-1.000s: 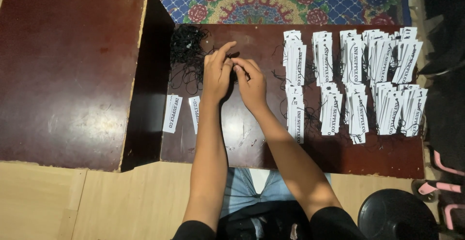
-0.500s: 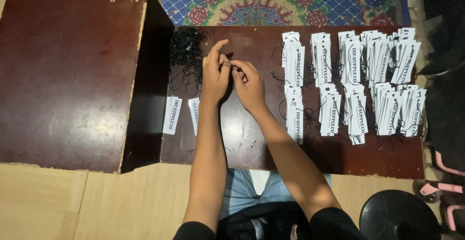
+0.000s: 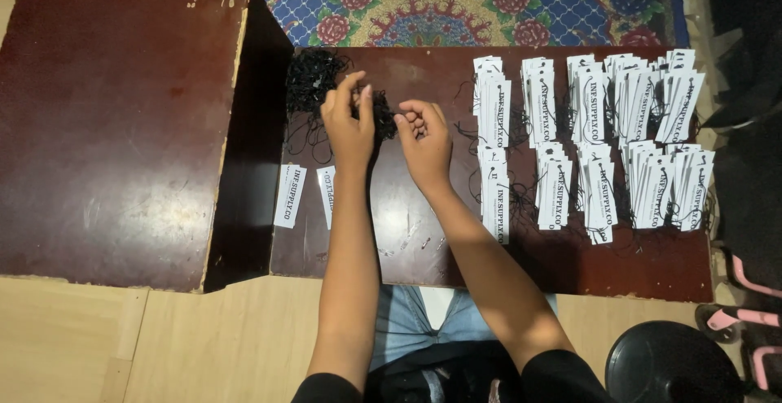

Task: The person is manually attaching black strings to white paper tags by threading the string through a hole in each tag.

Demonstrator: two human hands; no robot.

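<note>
Left hand [image 3: 349, 122] at the tangled heap of thin black strings [image 3: 319, 84] on the low dark brown wooden counter [image 3: 407, 232], fingers curled in a narrow grip, pinching into the strings. Right hand [image 3: 423, 138] just beside it, fingers bent inward in a narrow grip; whether a string sits between them cannot be told. Two loose white rectangular paper tags with black print [image 3: 288, 195] lying flat near the left wrist, by the counter's left edge. Rows of stacked white paper tags with black strings attached [image 3: 595, 138] spread over the counter's right half. Larger dark brown wooden cabinet top [image 3: 122, 126] adjoining on the left. Blue floral patterned rug [image 3: 456, 0] beyond the counter's far edge.
</note>
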